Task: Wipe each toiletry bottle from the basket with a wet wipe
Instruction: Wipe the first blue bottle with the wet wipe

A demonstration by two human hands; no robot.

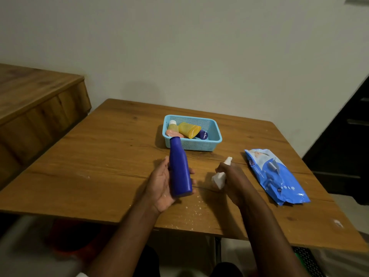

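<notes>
Head view: left hand [161,186] cradling blue bottle [179,168], right hand [232,176] around wipe [218,179].

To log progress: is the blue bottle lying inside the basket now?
No, the left hand holds the blue bottle above the table, outside the basket.

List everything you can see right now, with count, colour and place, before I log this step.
blue bottle: 1, dark blue, held in the left hand above the table
wet wipe: 1, white, bunched in the right hand
basket: 1, light blue, far middle of the table
toiletries in basket: at least 4; yellow tube, yellowish bottle with white cap, peach item, dark blue item
wipes pack: 1, blue and white, lying right of the hands
table: 1, brown wood
cabinet: 1, brown wood, left
left hand: grips the blue bottle
right hand: grips the wet wipe
</notes>
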